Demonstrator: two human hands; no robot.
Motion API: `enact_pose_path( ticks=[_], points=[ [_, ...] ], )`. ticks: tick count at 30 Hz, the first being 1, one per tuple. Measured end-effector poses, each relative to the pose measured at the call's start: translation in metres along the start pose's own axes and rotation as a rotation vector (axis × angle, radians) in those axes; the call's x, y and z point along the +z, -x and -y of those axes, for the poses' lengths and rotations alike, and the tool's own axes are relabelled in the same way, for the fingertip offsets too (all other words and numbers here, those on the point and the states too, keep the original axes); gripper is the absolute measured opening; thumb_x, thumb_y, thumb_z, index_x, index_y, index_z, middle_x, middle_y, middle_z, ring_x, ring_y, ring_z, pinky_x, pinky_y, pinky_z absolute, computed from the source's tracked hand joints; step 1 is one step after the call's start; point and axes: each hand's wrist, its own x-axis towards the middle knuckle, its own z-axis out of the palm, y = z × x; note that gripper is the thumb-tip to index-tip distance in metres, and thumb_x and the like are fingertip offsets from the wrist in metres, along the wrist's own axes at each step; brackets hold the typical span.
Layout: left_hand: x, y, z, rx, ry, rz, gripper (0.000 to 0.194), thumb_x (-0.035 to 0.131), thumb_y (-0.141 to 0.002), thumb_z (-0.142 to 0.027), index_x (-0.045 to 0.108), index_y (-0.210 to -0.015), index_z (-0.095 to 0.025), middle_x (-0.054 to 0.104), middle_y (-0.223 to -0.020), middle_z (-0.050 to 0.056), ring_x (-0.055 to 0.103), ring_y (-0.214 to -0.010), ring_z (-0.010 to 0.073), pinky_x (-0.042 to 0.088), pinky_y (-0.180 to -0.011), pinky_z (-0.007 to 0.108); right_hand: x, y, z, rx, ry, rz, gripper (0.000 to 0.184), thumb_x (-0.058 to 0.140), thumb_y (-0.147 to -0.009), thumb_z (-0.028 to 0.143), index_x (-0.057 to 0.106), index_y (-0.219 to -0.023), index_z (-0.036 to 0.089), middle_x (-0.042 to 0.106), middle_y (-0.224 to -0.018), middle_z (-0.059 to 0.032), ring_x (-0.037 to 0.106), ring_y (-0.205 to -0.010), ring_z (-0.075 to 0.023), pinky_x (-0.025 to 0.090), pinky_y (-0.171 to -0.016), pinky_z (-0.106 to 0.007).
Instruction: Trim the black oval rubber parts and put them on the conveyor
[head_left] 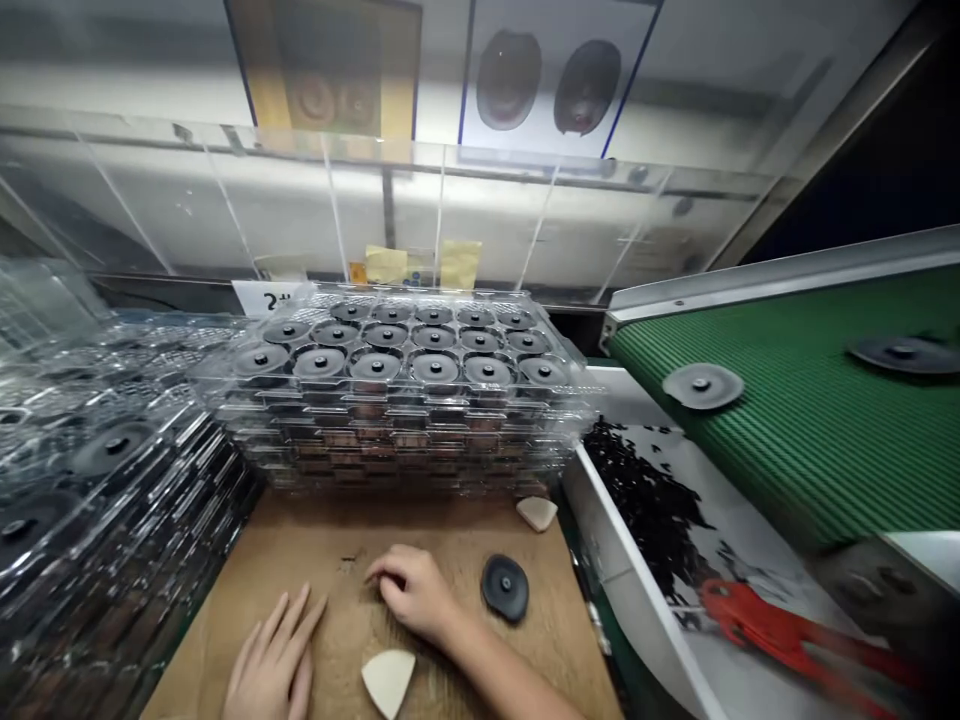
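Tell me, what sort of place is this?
Probably a factory production line: a green conveyor belt carrying dark round discs, and stacked clear plastic trays filled with similar discs.

A clear acrylic screen (pixel 390 215) runs across the back of the workstation, with a pale wall behind it. Two posters hang on that wall: a yellowish one (pixel 322 70) and a white, blue-edged one showing two dark oval shapes (pixel 551 80). Square yellow paper notes (pixel 460 263) are stuck low along the screen (their writing is too small to read). On the right, a slanted grey metal beam (pixel 832 130) borders a dark opening (pixel 877 150).
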Motion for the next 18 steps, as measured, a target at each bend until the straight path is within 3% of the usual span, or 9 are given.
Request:
enact_pose_path(
  ticks=[2,4,6,8,11,12,14,17,18],
  points=[
    [0.000,-0.003,0.001,-0.012,-0.014,0.000,0.041,0.036,-0.081,-0.019,0.059,-0.115,-0.024,0.059,-0.123,0.005,0.054,-0.113,0.0266,0.049,-0.087,0.042,-0.033,0.003,0.008,-0.013,0.095,-0.071,0.017,0.050,-0.090,0.028,0.058,-0.098,0.015,0.061,-0.093,-0.0030,0.060,-0.074,-0.0113,0.051,-0.066,-0.028],
    [0.002,-0.006,0.002,-0.012,-0.013,-0.001,0.041,0.035,-0.082,-0.019,0.059,-0.114,-0.024,0.058,-0.124,0.005,0.053,-0.115,0.0261,0.046,-0.089,0.042,-0.085,0.009,0.016,0.008,0.227,-0.200,0.016,0.049,-0.089,0.026,0.059,-0.098,0.017,0.061,-0.095,-0.0031,0.058,-0.084,-0.0140,0.049,-0.074,-0.032],
    [0.006,-0.006,0.003,-0.006,0.012,-0.018,0.040,0.035,-0.082,-0.021,0.060,-0.113,-0.024,0.058,-0.124,0.005,0.052,-0.115,0.0261,0.045,-0.090,0.042,-0.149,0.016,0.019,0.121,0.402,-0.402,0.024,0.040,-0.091,0.018,0.057,-0.107,0.022,0.059,-0.103,-0.0058,0.052,-0.099,-0.0182,0.042,-0.087,-0.039],
    [0.010,-0.004,0.002,-0.012,0.047,-0.036,0.039,0.037,-0.082,-0.022,0.060,-0.113,-0.024,0.058,-0.124,0.006,0.051,-0.116,0.0265,0.043,-0.092,0.043,-0.213,0.021,0.017,0.279,0.588,-0.583,0.032,0.039,-0.089,0.019,0.051,-0.119,0.017,0.051,-0.116,-0.0138,0.040,-0.113,-0.0276,0.029,-0.095,-0.051],
    [0.010,-0.003,-0.002,-0.059,0.110,-0.064,0.037,0.038,-0.082,-0.022,0.061,-0.111,-0.022,0.058,-0.124,0.008,0.051,-0.116,0.0271,0.040,-0.094,0.045,-0.286,0.025,0.005,0.491,0.805,-0.649,0.055,0.061,-0.075,0.028,0.045,-0.126,0.011,0.034,-0.132,-0.0218,0.017,-0.124,-0.0438,0.012,-0.094,-0.063],
    [0.009,-0.003,-0.003,-0.067,0.138,-0.067,0.037,0.039,-0.082,-0.022,0.061,-0.111,-0.022,0.058,-0.124,0.008,0.051,-0.116,0.0270,0.040,-0.094,0.045,-0.301,0.026,0.000,0.554,0.844,-0.628,0.057,0.063,-0.074,0.031,0.047,-0.123,0.009,0.034,-0.131,-0.0235,0.016,-0.124,-0.0459,0.012,-0.093,-0.064],
    [0.007,-0.003,-0.004,-0.072,0.208,-0.075,0.036,0.041,-0.081,-0.021,0.061,-0.110,-0.023,0.059,-0.123,0.008,0.050,-0.117,0.0268,0.039,-0.096,0.046,-0.319,0.029,-0.008,0.655,0.884,-0.563,0.052,0.063,-0.076,0.035,0.049,-0.119,0.010,0.041,-0.127,-0.0203,0.027,-0.122,-0.0417,0.020,-0.093,-0.062],
    [0.002,-0.003,-0.003,-0.089,0.355,-0.081,0.033,0.043,-0.080,-0.023,0.063,-0.106,-0.024,0.061,-0.121,0.008,0.050,-0.118,0.0276,0.037,-0.097,0.049,-0.322,0.037,-0.005,0.723,0.872,-0.468,0.034,0.050,-0.087,0.034,0.049,-0.118,0.019,0.046,-0.123,-0.0087,0.046,-0.110,-0.0256,0.036,-0.091,-0.048],
    [-0.001,-0.003,-0.002,-0.106,0.424,-0.078,0.032,0.044,-0.079,-0.024,0.065,-0.104,-0.023,0.061,-0.121,0.009,0.050,-0.117,0.0290,0.038,-0.097,0.051,-0.319,0.041,0.001,0.726,0.856,-0.446,0.035,0.047,-0.089,0.034,0.047,-0.121,0.020,0.045,-0.125,-0.0093,0.048,-0.108,-0.0245,0.039,-0.089,-0.045]
  ],
)
